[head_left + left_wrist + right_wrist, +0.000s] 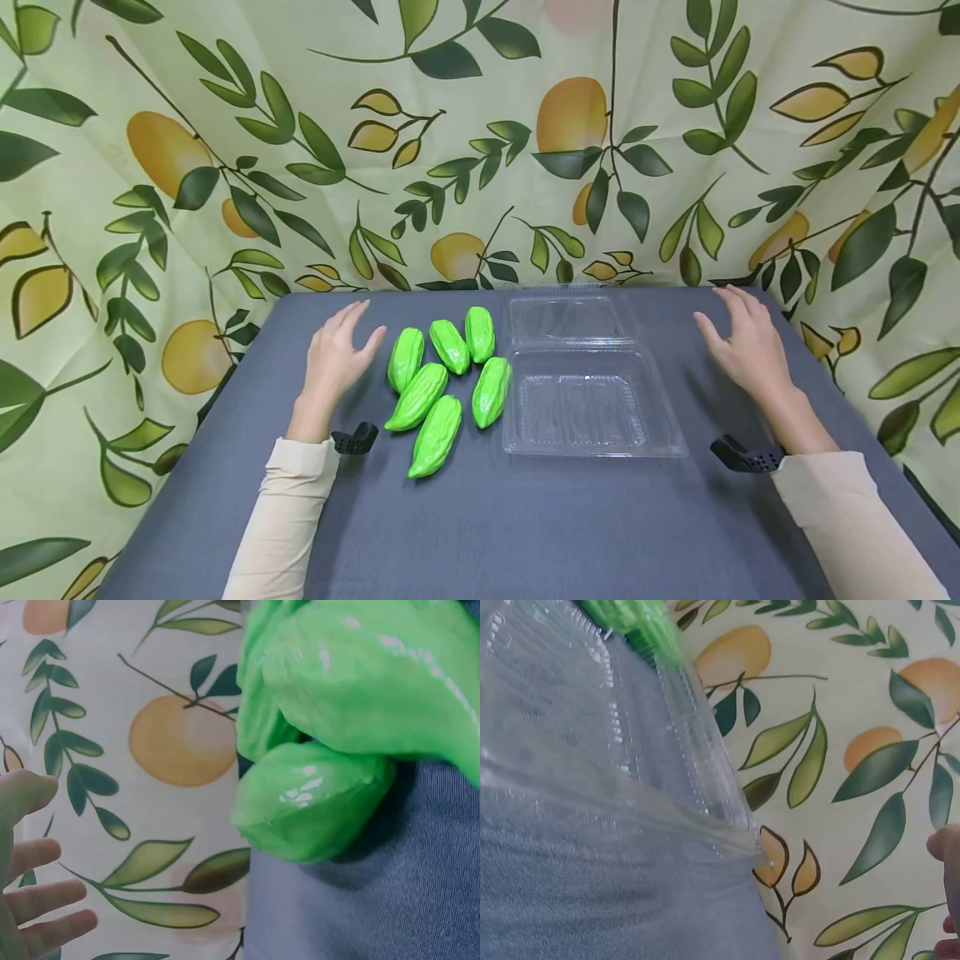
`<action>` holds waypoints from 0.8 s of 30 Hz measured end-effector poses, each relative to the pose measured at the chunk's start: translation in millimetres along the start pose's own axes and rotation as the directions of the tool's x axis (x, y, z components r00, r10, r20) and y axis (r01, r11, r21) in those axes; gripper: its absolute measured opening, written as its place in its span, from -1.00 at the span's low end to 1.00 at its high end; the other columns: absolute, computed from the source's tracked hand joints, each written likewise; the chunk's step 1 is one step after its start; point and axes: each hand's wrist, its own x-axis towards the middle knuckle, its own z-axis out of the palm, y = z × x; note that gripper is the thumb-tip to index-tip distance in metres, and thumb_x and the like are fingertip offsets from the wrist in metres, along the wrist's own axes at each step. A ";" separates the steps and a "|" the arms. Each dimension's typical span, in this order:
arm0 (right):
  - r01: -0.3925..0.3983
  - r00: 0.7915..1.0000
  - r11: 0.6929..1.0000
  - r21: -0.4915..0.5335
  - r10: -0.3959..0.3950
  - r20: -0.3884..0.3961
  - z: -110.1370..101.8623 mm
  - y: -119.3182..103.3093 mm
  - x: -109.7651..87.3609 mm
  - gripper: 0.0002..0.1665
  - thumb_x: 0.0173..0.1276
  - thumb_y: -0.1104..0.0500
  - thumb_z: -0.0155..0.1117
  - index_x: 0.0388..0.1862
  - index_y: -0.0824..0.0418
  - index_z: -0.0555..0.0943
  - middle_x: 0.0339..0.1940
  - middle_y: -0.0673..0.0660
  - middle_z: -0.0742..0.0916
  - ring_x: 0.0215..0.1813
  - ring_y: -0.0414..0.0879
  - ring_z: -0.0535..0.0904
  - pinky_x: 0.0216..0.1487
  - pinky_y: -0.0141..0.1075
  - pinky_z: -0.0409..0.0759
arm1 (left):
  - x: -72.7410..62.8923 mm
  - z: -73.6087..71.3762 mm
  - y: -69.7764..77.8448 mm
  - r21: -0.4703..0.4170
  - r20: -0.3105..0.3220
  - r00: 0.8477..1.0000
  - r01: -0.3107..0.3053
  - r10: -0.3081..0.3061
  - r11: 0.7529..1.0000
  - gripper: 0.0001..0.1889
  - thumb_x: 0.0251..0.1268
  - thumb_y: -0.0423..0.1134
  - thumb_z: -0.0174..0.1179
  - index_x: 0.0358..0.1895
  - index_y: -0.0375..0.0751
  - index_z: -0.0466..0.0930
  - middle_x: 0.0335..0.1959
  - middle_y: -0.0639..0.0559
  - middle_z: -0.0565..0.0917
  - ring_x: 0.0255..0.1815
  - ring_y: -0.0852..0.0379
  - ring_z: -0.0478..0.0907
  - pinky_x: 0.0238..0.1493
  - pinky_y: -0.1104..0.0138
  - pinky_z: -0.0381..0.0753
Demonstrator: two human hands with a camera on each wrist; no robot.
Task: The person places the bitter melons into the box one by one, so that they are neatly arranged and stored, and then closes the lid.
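Several bright green, ridged vegetables that look like bitter melons (436,437) lie in a loose group left of centre. Just left of them, my left hand (332,354) is held with its fingers extended and thumb apart, holding nothing. In the left wrist view, the nearest bitter melon (315,802) is well away from the fingers (49,900). A clear plastic clamshell box (660,400) lies unfolded to the right of the vegetables, its lid (570,321) laid back. To the right of the box, apart from it, my right hand (746,346) is spread loosely with nothing in it.
A grey cloth-covered table (540,533) bears everything. Behind it and along both sides hangs a pale curtain (480,125) printed with fruit and leaves. Each wrist wears a black camera band (746,456).
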 end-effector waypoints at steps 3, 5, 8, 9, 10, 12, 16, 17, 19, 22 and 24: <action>0.027 1.000 0.999 0.029 -0.027 -0.007 -0.4 -1.7 -4.0 -0.33 0.51 -0.05 -0.03 0.36 0.43 0.30 0.35 0.53 0.37 0.35 0.46 0.23 0.28 0.37 0.20 | -2.3 0.4 -0.7 -0.085 0.011 1.000 0.002 -0.001 0.996 -0.43 0.39 0.03 0.08 0.38 -0.15 0.34 0.39 -0.23 0.40 0.41 -0.26 0.32 0.37 -0.20 0.33; 0.040 0.999 0.998 0.042 -0.039 -0.005 -1.3 -3.8 -6.8 -0.35 0.51 -0.02 -0.01 0.36 0.42 0.31 0.31 0.53 0.41 0.33 0.45 0.26 0.27 0.35 0.23 | -3.7 0.4 -1.3 -0.138 0.025 1.000 0.008 -0.005 0.990 -0.44 0.40 0.01 0.09 0.37 -0.16 0.35 0.39 -0.23 0.41 0.42 -0.25 0.31 0.37 -0.19 0.35; 0.047 0.999 0.997 0.062 -0.047 0.003 -1.9 -7.7 -10.7 -0.38 0.51 0.01 0.01 0.35 0.41 0.32 0.25 0.53 0.45 0.25 0.43 0.33 0.17 0.33 0.30 | -5.2 0.7 -2.9 -0.202 0.046 0.999 0.021 -0.012 0.979 -0.46 0.41 -0.01 0.09 0.36 -0.18 0.37 0.37 -0.24 0.42 0.40 -0.24 0.34 0.38 -0.16 0.35; 0.050 0.999 0.996 0.069 -0.050 0.005 -1.8 -8.8 -11.9 -0.39 0.50 0.02 0.02 0.35 0.41 0.32 0.23 0.53 0.47 0.22 0.43 0.36 0.13 0.32 0.33 | -5.6 0.8 -3.6 -0.222 0.052 0.999 0.025 -0.013 0.975 -0.46 0.41 -0.02 0.09 0.35 -0.20 0.37 0.36 -0.26 0.43 0.38 -0.24 0.35 0.38 -0.16 0.36; 0.054 0.998 0.996 0.078 -0.055 0.006 -1.6 -9.5 -13.4 -0.41 0.50 0.05 0.04 0.34 0.41 0.33 0.20 0.53 0.48 0.19 0.42 0.38 0.10 0.31 0.36 | -5.6 1.0 -4.0 -0.242 0.059 0.998 0.028 -0.014 0.970 -0.47 0.41 -0.04 0.09 0.35 -0.21 0.38 0.34 -0.27 0.45 0.37 -0.24 0.37 0.38 -0.15 0.36; 0.064 0.998 0.993 0.098 -0.065 0.007 -0.7 -11.0 -16.1 -0.43 0.49 0.07 0.06 0.32 0.42 0.35 0.18 0.53 0.51 0.16 0.40 0.42 0.06 0.28 0.40 | -5.6 1.2 -4.7 -0.284 0.073 0.997 0.035 -0.015 0.958 -0.49 0.41 -0.08 0.10 0.33 -0.24 0.39 0.29 -0.29 0.48 0.32 -0.23 0.41 0.35 -0.13 0.40; 0.079 0.997 0.987 0.138 -0.082 0.013 2.3 -13.0 -22.2 -0.47 0.47 0.12 0.09 0.28 0.43 0.38 0.16 0.49 0.56 0.15 0.35 0.47 0.08 0.24 0.45 | -6.0 2.9 -6.4 -0.358 0.105 0.994 0.063 -0.026 0.932 -0.53 0.42 -0.14 0.10 0.30 -0.30 0.42 0.22 -0.32 0.53 0.25 -0.21 0.47 0.28 -0.09 0.49; 0.082 0.996 0.986 0.146 -0.085 0.014 2.9 -13.4 -24.1 -0.48 0.47 0.12 0.09 0.27 0.42 0.39 0.16 0.48 0.57 0.14 0.32 0.49 0.08 0.22 0.46 | -6.3 3.6 -6.8 -0.372 0.112 0.993 0.070 -0.030 0.926 -0.53 0.42 -0.15 0.10 0.29 -0.31 0.42 0.21 -0.33 0.54 0.23 -0.22 0.48 0.27 -0.09 0.51; 0.084 0.996 0.982 0.167 -0.087 0.014 4.4 -13.3 -28.1 -0.49 0.46 0.12 0.11 0.26 0.40 0.42 0.14 0.44 0.60 0.11 0.00 0.56 0.16 -0.10 0.58 | -6.7 5.7 -8.0 -0.390 0.126 0.991 0.089 -0.043 0.917 -0.54 0.42 -0.16 0.10 0.27 -0.33 0.43 0.22 -0.33 0.54 0.22 -0.22 0.50 0.26 -0.07 0.53; 0.092 0.995 0.972 0.218 -0.097 0.012 6.5 -12.7 -34.4 -0.51 0.45 0.13 0.13 0.23 0.40 0.44 0.11 0.43 0.62 0.00 -0.58 0.46 0.05 -0.70 0.48 | -7.6 8.2 -9.0 -0.423 0.152 0.986 0.125 -0.066 0.898 -0.54 0.42 -0.16 0.10 0.27 -0.35 0.44 0.23 -0.33 0.55 0.22 -0.22 0.50 0.27 -0.04 0.53; 0.096 0.995 0.963 0.251 -0.102 0.009 8.7 -12.4 -38.6 -0.53 0.44 0.15 0.14 0.21 0.40 0.46 0.09 0.43 0.63 -0.06 -0.82 0.26 -0.08 -0.93 0.24 | -8.0 9.8 -10.2 -0.442 0.174 0.981 0.154 -0.084 0.883 -0.53 0.42 -0.13 0.10 0.27 -0.35 0.43 0.24 -0.32 0.54 0.24 -0.22 0.50 0.29 -0.04 0.52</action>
